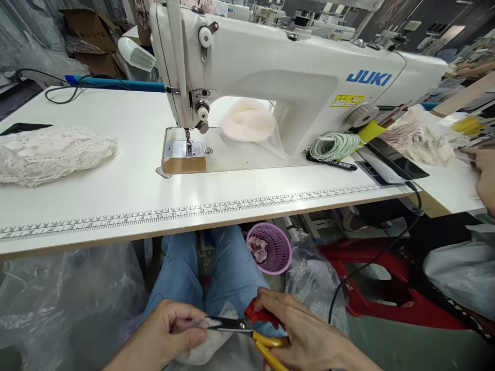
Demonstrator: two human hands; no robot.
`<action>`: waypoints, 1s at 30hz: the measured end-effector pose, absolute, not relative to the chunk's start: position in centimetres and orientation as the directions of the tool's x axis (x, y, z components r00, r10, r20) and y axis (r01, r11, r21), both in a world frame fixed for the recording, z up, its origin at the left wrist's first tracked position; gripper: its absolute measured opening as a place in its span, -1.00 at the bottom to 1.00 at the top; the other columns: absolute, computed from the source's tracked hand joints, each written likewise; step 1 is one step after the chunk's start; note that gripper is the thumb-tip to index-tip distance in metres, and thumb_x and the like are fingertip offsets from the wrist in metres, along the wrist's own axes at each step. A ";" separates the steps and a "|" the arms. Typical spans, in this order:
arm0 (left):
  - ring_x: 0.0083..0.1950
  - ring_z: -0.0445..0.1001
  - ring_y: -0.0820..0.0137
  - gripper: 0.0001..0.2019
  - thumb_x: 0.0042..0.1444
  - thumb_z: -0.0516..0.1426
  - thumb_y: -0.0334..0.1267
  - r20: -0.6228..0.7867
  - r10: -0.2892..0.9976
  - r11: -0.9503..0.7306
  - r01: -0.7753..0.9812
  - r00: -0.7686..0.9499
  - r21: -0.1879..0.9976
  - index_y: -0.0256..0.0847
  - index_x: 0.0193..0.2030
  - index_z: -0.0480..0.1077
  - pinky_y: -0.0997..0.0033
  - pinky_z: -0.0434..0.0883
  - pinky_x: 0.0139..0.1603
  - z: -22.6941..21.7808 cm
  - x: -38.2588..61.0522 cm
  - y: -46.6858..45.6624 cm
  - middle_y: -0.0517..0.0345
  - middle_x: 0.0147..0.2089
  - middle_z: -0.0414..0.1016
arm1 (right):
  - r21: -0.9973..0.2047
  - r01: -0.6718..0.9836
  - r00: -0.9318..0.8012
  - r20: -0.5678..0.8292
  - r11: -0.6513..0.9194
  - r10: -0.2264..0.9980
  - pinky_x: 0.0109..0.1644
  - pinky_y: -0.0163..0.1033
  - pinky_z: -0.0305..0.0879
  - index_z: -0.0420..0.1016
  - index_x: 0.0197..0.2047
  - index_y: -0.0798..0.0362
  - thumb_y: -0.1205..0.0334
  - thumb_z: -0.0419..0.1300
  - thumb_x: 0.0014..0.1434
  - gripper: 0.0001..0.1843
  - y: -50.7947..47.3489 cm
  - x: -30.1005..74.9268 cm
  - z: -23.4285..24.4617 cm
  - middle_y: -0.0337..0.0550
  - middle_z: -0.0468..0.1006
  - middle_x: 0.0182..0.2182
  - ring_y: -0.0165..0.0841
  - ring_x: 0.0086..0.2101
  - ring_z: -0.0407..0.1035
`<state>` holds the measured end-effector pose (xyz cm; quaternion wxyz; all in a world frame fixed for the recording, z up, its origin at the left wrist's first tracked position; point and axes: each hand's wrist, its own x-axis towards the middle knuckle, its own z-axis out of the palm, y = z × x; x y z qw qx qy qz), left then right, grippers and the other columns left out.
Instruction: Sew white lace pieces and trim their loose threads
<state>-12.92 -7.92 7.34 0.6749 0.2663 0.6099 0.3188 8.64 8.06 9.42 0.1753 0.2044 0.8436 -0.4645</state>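
Over the lap, my right hand (305, 330) grips a pair of scissors (265, 337) with one red and one yellow handle. The dark blades point left and reach the edge of a pale, thin piece of fabric (211, 345). My left hand (168, 330) pinches that fabric between thumb and fingers, close to the blade tips. Part of the fabric hangs down over the blue trousers, and its full shape is hidden by the hands.
A white sewing machine (270, 56) stands on the table (135, 196), with sheer peach fabric (247, 121) under its arm. Lace (54, 154) lies left; a green cord coil (334, 147) lies right. Below are a purple basket (284, 247) and red stool (417, 306). Another person's hand (485, 175) shows at right.
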 end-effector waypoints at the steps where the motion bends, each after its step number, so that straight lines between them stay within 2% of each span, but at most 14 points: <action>1: -0.52 -0.05 0.53 -0.54 -0.10 0.22 0.10 -0.655 0.754 0.655 -0.119 0.052 0.746 -0.34 -0.34 0.55 0.51 -0.08 -0.53 7.5 -12.9 -7.8 0.29 -0.57 0.09 | -0.714 0.514 -0.851 -0.492 0.476 0.182 -0.06 -0.24 0.18 0.33 -0.10 -0.02 0.25 0.32 -0.12 -0.54 8.1 8.7 9.4 -0.20 0.43 -0.17 -0.27 -0.18 0.32; 6: -0.53 0.01 0.53 -0.55 -0.14 0.25 0.09 -0.672 0.737 0.670 -0.209 0.072 0.712 -0.35 -0.38 0.55 0.53 -0.01 -0.52 8.1 -12.8 -7.5 0.28 -0.58 0.16 | -0.709 0.551 -0.828 -0.530 0.441 0.182 -0.08 -0.27 0.18 0.33 -0.14 -0.02 0.20 0.33 -0.10 -0.58 8.2 8.7 9.3 -0.21 0.42 -0.18 -0.28 -0.18 0.31; 11: -0.53 -0.03 0.55 -0.62 -0.08 0.24 0.00 -0.662 0.747 0.658 -0.219 0.064 0.721 -0.37 -0.38 0.55 0.53 -0.05 -0.54 8.4 -12.9 -7.5 0.30 -0.60 0.11 | -0.683 0.562 -0.812 -0.563 0.465 0.154 -0.18 -0.32 0.17 0.32 -0.20 0.00 0.36 0.22 -0.08 -0.68 8.3 8.4 9.1 -0.22 0.41 -0.22 -0.32 -0.24 0.29; 14: -0.52 0.05 0.54 -0.64 -0.10 0.25 -0.04 -0.677 0.735 0.669 -0.210 0.040 0.713 -0.38 -0.36 0.56 0.54 0.00 -0.52 8.7 -12.9 -7.5 0.25 -0.58 0.22 | -0.676 0.575 -0.801 -0.579 0.461 0.150 -0.18 -0.33 0.13 0.31 -0.23 0.00 0.41 0.18 -0.08 -0.71 8.3 8.5 8.7 -0.25 0.38 -0.24 -0.34 -0.25 0.26; 17: -0.50 0.12 0.51 -0.66 -0.12 0.26 -0.08 -0.692 0.721 0.682 -0.217 0.038 0.699 -0.37 -0.34 0.56 0.54 0.06 -0.49 9.0 -12.9 -7.5 0.21 -0.56 0.30 | -0.661 0.592 -0.786 -0.601 0.461 0.147 -0.20 -0.33 0.11 0.31 -0.24 0.00 0.38 0.23 -0.09 -0.70 8.3 8.6 8.4 -0.27 0.35 -0.27 -0.34 -0.25 0.24; 19: -0.50 0.13 0.51 -0.68 -0.12 0.25 -0.10 -0.696 0.717 0.686 -0.221 0.042 0.693 -0.36 -0.35 0.56 0.54 0.07 -0.49 8.9 -12.9 -7.5 0.22 -0.57 0.30 | -0.669 0.585 -0.792 -0.595 0.459 0.141 -0.20 -0.33 0.09 0.31 -0.24 0.00 0.35 0.27 -0.09 -0.68 8.3 8.7 8.1 -0.28 0.35 -0.27 -0.35 -0.26 0.24; 24: -0.54 0.05 0.55 -0.72 -0.12 0.24 -0.12 -0.690 0.723 0.681 -0.195 0.031 0.706 -0.38 -0.44 0.54 0.55 -0.01 -0.53 8.7 -12.8 -7.4 0.30 -0.62 0.18 | -0.660 0.569 -0.802 -0.577 0.490 0.154 -0.26 -0.35 0.07 0.31 -0.28 0.02 0.34 0.32 -0.12 -0.67 8.3 8.8 7.9 -0.31 0.34 -0.31 -0.37 -0.30 0.24; 27: -0.53 0.06 0.54 -0.72 -0.10 0.24 -0.13 -0.681 0.730 0.675 -0.215 0.053 0.706 -0.38 -0.40 0.54 0.55 0.00 -0.52 8.6 -12.8 -7.5 0.28 -0.60 0.20 | -0.653 0.557 -0.812 -0.558 0.513 0.170 -0.26 -0.34 0.10 0.32 -0.29 0.04 0.37 0.27 -0.10 -0.72 8.2 8.5 8.3 -0.27 0.37 -0.32 -0.36 -0.31 0.27; 30: -0.51 0.09 0.53 -0.72 -0.11 0.24 -0.15 -0.692 0.721 0.682 -0.232 0.048 0.694 -0.37 -0.35 0.56 0.55 0.04 -0.50 8.6 -12.8 -7.6 0.26 -0.58 0.25 | -0.678 0.519 -0.842 -0.512 0.521 0.171 -0.20 -0.31 0.16 0.34 -0.21 0.03 0.33 0.21 -0.04 -0.72 8.2 8.3 8.9 -0.21 0.43 -0.25 -0.32 -0.28 0.32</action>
